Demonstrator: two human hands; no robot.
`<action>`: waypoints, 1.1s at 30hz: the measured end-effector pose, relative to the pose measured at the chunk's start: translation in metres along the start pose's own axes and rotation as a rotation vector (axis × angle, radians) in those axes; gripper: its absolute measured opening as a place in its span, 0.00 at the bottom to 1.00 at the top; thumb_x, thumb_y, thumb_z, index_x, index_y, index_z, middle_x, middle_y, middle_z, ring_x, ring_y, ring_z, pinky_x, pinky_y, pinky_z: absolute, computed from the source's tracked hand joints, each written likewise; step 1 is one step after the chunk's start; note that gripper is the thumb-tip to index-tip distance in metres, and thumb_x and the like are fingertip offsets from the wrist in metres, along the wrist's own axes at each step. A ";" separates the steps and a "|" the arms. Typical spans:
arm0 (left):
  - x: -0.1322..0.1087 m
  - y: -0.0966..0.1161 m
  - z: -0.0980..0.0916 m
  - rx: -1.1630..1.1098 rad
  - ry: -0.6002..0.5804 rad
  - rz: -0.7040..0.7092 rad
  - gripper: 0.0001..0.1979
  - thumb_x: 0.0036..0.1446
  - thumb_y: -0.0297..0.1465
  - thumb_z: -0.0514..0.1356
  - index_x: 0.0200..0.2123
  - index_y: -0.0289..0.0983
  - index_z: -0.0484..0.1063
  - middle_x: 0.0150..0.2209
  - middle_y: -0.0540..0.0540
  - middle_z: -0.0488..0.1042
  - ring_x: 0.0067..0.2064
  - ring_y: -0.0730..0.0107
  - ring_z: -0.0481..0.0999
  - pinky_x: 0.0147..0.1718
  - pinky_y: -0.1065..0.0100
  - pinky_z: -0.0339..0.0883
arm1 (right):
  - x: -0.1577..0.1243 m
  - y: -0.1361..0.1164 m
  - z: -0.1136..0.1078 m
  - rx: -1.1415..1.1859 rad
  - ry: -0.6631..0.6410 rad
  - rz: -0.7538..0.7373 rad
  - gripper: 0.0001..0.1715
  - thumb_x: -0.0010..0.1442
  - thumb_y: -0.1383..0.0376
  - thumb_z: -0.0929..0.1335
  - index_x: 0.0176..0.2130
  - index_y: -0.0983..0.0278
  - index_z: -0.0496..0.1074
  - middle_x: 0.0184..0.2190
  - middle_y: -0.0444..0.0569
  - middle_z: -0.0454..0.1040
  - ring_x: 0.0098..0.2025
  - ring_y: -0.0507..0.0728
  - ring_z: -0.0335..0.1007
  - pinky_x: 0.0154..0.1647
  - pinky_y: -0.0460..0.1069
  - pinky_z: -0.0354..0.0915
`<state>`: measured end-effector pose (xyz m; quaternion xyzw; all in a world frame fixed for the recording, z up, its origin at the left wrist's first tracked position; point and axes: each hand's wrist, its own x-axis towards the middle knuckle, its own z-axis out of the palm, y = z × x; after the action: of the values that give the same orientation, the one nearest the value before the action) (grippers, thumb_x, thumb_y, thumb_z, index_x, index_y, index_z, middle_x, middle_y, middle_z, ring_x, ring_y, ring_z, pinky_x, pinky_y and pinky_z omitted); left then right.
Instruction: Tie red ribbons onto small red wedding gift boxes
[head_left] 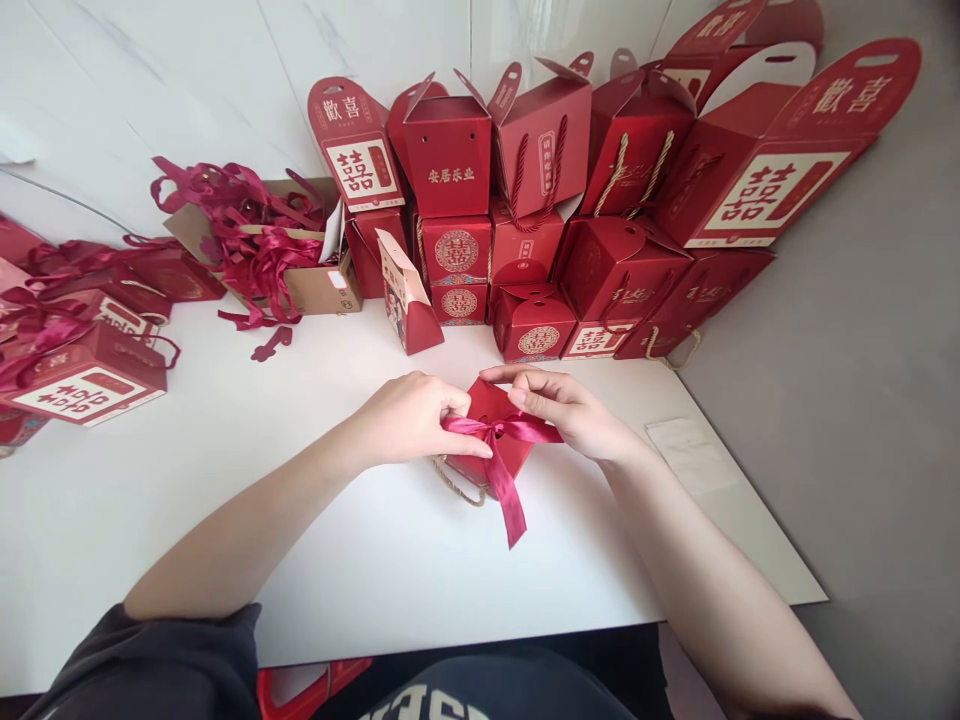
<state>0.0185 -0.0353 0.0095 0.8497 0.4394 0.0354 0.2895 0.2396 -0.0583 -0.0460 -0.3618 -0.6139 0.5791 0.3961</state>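
Note:
A small red gift box (517,458) with a twisted gold cord handle (459,490) sits on the white table in front of me. A magenta satin ribbon (507,500) is tied in a bow across its top, one tail hanging toward me. My left hand (409,418) pinches the ribbon's left side between thumb and bent fingers. On the far right side, my right hand (566,408) has its thumb and fingers closed around the box's edge. The bow's right part runs up against that palm, where its end is hidden.
Stacked red boxes (536,250) line the wall at the back right. A single pink-and-red box (409,300) stands before them. At the back left is a cardboard carton (322,290) heaped with ribbons (247,225). Beribboned boxes (105,370) crowd the left edge.

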 end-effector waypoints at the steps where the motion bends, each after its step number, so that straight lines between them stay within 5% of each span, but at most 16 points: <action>1: 0.000 0.000 0.000 -0.028 -0.006 -0.002 0.29 0.46 0.50 0.66 0.19 0.37 0.52 0.18 0.56 0.51 0.22 0.77 0.50 0.23 0.71 0.44 | 0.000 0.000 0.000 -0.018 0.002 -0.011 0.22 0.65 0.53 0.67 0.26 0.63 0.65 0.57 0.50 0.69 0.51 0.60 0.70 0.52 0.54 0.62; 7: -0.003 0.002 0.002 -0.229 -0.067 0.009 0.21 0.54 0.47 0.61 0.22 0.36 0.64 0.18 0.56 0.54 0.22 0.77 0.51 0.22 0.71 0.45 | -0.001 -0.004 -0.006 -0.236 -0.031 -0.086 0.16 0.65 0.54 0.68 0.32 0.60 0.76 0.59 0.49 0.68 0.64 0.62 0.58 0.63 0.57 0.52; 13: -0.004 0.012 0.010 -0.054 0.037 -0.041 0.30 0.49 0.50 0.64 0.16 0.36 0.52 0.17 0.54 0.52 0.22 0.77 0.49 0.22 0.70 0.44 | 0.000 -0.001 -0.007 -0.230 -0.050 -0.112 0.18 0.67 0.54 0.67 0.31 0.61 0.76 0.58 0.49 0.68 0.62 0.61 0.61 0.62 0.57 0.55; 18: -0.004 0.014 0.013 0.114 0.099 -0.053 0.31 0.47 0.55 0.63 0.16 0.37 0.52 0.16 0.54 0.54 0.20 0.75 0.51 0.22 0.69 0.44 | 0.000 -0.001 -0.001 -0.300 -0.001 -0.203 0.21 0.70 0.56 0.64 0.27 0.62 0.71 0.51 0.49 0.69 0.56 0.59 0.65 0.58 0.54 0.58; 24: -0.003 0.006 0.016 0.178 0.122 -0.035 0.32 0.46 0.58 0.62 0.17 0.37 0.53 0.16 0.53 0.55 0.20 0.74 0.50 0.23 0.68 0.42 | -0.003 -0.004 0.000 -0.671 0.047 -0.387 0.19 0.72 0.58 0.61 0.30 0.61 0.66 0.31 0.47 0.66 0.35 0.56 0.61 0.43 0.53 0.60; 33: -0.005 0.007 0.018 0.204 0.118 -0.017 0.30 0.49 0.56 0.61 0.18 0.37 0.55 0.16 0.53 0.57 0.20 0.75 0.50 0.23 0.68 0.43 | -0.003 -0.002 0.001 -1.047 0.062 -0.537 0.19 0.73 0.62 0.58 0.30 0.61 0.65 0.28 0.49 0.62 0.33 0.58 0.55 0.35 0.53 0.57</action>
<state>0.0261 -0.0504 -0.0007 0.8675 0.4641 0.0377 0.1753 0.2398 -0.0617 -0.0441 -0.3578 -0.8764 0.0672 0.3153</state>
